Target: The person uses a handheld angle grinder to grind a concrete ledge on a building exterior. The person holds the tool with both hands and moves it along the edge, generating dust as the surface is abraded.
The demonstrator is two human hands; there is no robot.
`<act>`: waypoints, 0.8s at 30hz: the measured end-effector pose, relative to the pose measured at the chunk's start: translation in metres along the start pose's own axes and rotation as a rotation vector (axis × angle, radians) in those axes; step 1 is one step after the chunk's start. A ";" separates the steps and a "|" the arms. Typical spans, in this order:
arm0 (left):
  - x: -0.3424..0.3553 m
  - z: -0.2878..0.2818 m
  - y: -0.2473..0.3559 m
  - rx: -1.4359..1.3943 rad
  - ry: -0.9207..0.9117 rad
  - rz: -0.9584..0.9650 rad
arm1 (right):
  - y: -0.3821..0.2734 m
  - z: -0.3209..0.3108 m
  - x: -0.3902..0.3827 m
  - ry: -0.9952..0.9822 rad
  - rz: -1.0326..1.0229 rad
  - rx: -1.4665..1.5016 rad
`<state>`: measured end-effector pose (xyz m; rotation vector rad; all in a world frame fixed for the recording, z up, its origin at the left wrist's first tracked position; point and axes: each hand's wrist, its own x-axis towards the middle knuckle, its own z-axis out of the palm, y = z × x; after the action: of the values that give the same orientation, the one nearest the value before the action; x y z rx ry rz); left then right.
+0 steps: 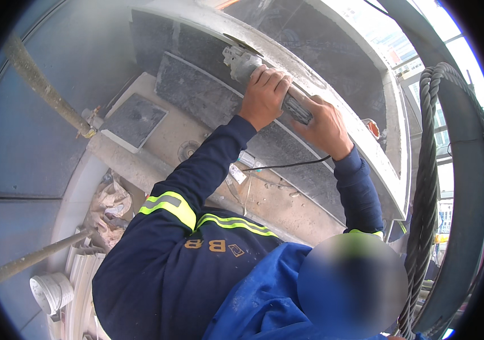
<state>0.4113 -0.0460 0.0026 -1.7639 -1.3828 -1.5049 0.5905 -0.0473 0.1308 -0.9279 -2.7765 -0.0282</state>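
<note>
An angle grinder (243, 67), grey with dust, is held in both my hands. Near its head, my left hand (265, 97) wraps round the body. Farther back, my right hand (325, 126) grips the rear end, and a black cord (293, 165) hangs below it. The thin dark disc (243, 44) lies along the pale edge of a ledge (304, 61); whether it touches cannot be made out. Dust hazes the air to the left of the grinder. Just below stands a long dark grey stone slab (191, 85).
A square grey tile (136, 120) and a flat round disc (187, 150) lie on the dusty surface. Metal pipes (46, 85) cross the left side. A white bucket (52, 292) stands lower left. Thick twisted steel cable (427, 187) hangs beside a curved beam (468, 170) at right.
</note>
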 end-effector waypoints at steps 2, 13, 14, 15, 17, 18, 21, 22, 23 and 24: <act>0.000 -0.001 0.006 -0.003 -0.001 -0.001 | -0.003 -0.006 -0.005 -0.023 0.022 -0.002; 0.001 0.001 0.021 -0.039 0.025 0.001 | 0.005 -0.007 -0.019 -0.032 0.027 -0.001; -0.001 0.003 0.019 -0.023 0.029 0.007 | 0.005 -0.006 -0.017 -0.029 0.028 -0.008; -0.002 0.005 0.015 -0.006 0.033 0.014 | 0.003 -0.006 -0.015 -0.027 0.029 -0.016; -0.003 0.008 0.008 0.008 0.039 0.022 | 0.001 -0.003 -0.011 -0.021 0.023 -0.018; -0.003 0.008 0.006 0.006 0.042 0.023 | 0.001 -0.001 -0.010 -0.016 0.015 -0.012; -0.004 0.007 -0.001 -0.012 0.027 0.014 | 0.003 0.005 -0.004 -0.019 0.009 -0.005; -0.004 0.005 -0.003 -0.020 0.018 0.008 | 0.003 0.007 -0.002 -0.022 0.009 -0.005; -0.004 0.006 -0.006 -0.005 0.016 0.018 | 0.004 0.008 0.000 -0.033 0.014 0.006; -0.004 0.007 -0.010 0.009 0.015 0.028 | 0.004 0.010 0.003 -0.043 0.019 0.016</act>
<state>0.4064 -0.0378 -0.0059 -1.7560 -1.3508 -1.4916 0.5885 -0.0412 0.1218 -0.9618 -2.8025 0.0173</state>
